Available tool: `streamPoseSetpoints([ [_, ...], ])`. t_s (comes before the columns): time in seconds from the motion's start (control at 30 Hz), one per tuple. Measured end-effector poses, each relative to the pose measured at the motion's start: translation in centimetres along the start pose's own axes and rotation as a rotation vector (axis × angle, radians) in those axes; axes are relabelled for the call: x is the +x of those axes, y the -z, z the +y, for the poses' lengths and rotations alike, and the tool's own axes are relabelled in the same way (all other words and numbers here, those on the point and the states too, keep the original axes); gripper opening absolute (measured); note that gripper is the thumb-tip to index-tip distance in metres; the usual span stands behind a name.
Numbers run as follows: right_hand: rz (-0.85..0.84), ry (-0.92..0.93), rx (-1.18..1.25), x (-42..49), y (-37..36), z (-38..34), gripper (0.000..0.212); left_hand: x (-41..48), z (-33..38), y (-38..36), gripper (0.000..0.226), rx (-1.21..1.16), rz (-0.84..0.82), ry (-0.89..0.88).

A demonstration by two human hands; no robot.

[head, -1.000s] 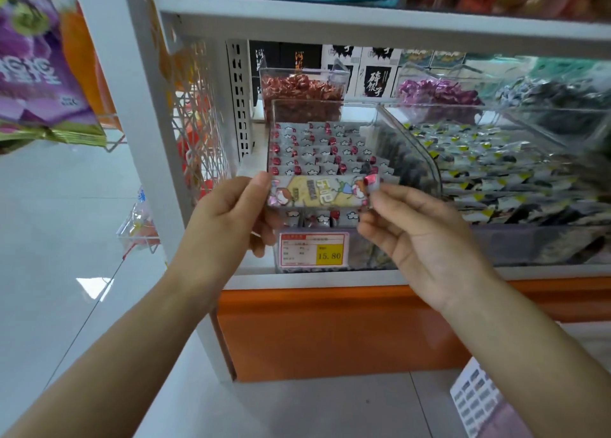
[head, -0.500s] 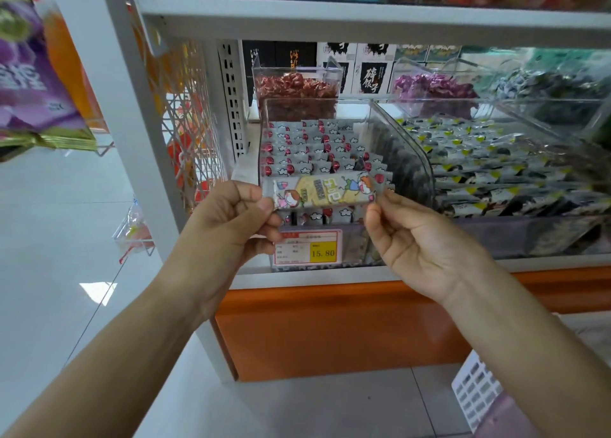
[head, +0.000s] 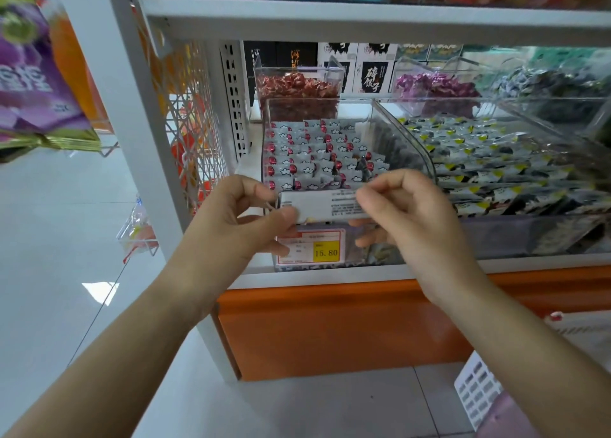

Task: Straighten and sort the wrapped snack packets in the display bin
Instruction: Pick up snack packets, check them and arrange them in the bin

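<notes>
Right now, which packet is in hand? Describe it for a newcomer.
Find the clear bin with the yellow 15.80 price tag on the white shelf. In front, left hand and right hand pinch one long packet. Unlike the red-and-white rows behind, it shows a white back with small print.

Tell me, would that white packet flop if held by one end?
Probably not much: the snack packet spans straight between left hand and right hand. Likely light, since fingertip pinches carry it. Its smooth surface might slip.
</notes>
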State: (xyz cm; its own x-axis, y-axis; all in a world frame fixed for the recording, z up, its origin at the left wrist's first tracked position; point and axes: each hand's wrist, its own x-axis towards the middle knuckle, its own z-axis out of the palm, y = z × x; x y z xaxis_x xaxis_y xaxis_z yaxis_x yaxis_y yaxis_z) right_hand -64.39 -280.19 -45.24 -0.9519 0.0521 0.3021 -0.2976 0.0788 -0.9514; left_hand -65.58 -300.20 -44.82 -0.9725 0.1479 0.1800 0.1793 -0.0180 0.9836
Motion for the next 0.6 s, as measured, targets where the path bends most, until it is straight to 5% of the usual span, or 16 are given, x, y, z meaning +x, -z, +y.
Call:
streamPoseSetpoints([
  [0.4,-0.021,0.052,-0.122,0.24,-0.13,0.42,0.007,-0.76,0.7,-0.34,0.027,0.393,-0.04,-0.157],
  [0.6,-0.032,0.15,-0.214,-0.04,-0.95,0.38,0.01,-0.69,0.73,-0.83,0.008,0.294,0.02,-0.105],
])
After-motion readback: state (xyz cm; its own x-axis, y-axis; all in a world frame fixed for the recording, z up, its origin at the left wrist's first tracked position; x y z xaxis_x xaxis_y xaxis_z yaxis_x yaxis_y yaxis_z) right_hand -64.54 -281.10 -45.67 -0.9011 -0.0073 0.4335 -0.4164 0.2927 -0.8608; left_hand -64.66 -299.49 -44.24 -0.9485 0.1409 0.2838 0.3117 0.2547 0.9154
